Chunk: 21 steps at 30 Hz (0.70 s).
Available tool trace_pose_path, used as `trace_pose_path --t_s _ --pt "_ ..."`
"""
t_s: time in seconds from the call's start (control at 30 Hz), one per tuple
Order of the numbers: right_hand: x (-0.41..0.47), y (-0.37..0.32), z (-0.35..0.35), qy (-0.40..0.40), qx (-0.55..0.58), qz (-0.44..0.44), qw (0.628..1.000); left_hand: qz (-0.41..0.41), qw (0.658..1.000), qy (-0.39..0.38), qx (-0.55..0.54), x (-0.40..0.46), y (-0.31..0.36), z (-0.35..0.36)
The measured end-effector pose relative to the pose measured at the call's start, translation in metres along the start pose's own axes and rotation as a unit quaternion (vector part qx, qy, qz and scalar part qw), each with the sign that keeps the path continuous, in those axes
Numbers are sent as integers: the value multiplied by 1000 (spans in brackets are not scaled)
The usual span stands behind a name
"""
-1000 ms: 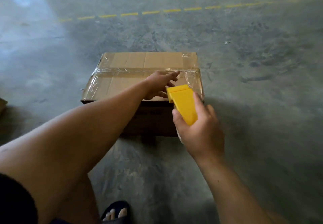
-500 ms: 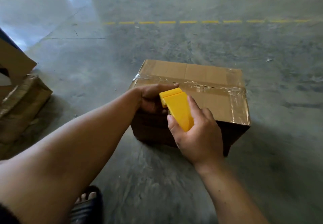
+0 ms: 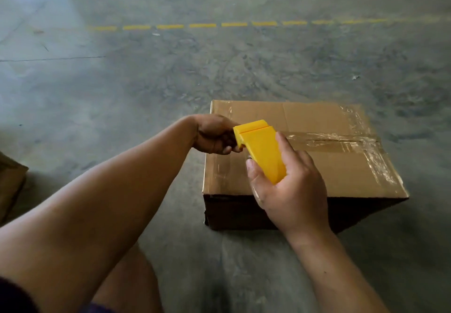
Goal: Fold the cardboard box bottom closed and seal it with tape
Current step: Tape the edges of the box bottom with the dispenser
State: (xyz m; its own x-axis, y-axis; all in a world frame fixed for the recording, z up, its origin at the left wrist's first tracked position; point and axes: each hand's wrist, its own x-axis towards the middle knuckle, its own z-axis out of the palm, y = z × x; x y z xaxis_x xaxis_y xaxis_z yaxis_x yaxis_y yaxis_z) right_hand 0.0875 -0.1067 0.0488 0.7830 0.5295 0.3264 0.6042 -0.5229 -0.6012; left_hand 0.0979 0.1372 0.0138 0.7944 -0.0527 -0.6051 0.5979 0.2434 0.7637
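Cardboard box [image 3: 317, 166]: rests on the concrete floor [image 3: 122, 93], flaps closed, right of centre.
Tape [image 3: 336, 140]: clear strip along the centre seam; further strips down the right edge.
Tape dispenser [image 3: 262, 150]: yellow, above the box's left part.
Right hand [image 3: 290, 190]: fingers and thumb curled round the dispenser.
Left hand [image 3: 214, 134]: fingers curled at the dispenser's front end, at the box's left edge; what they pinch cannot be told.
Floor marking [image 3: 202, 25]: dashed yellow line, well beyond the box.
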Motion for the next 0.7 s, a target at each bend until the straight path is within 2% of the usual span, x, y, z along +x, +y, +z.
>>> trace_pose_path --t_s 0.17,0.4,0.53,0.7 --pt "4 -32 21 0 -15 48 999 5 996 -20 92 -5 18 -23" --pt "8 -72 50 -25 -20 109 994 5 988 -5 153 -11 35 -54" --pt "18 -84 67 -50 -8 143 988 35 965 39 258 -2 42 -73" --pt "24 -94 78 -48 -20 144 988 113 928 117 336 8 58 -97"
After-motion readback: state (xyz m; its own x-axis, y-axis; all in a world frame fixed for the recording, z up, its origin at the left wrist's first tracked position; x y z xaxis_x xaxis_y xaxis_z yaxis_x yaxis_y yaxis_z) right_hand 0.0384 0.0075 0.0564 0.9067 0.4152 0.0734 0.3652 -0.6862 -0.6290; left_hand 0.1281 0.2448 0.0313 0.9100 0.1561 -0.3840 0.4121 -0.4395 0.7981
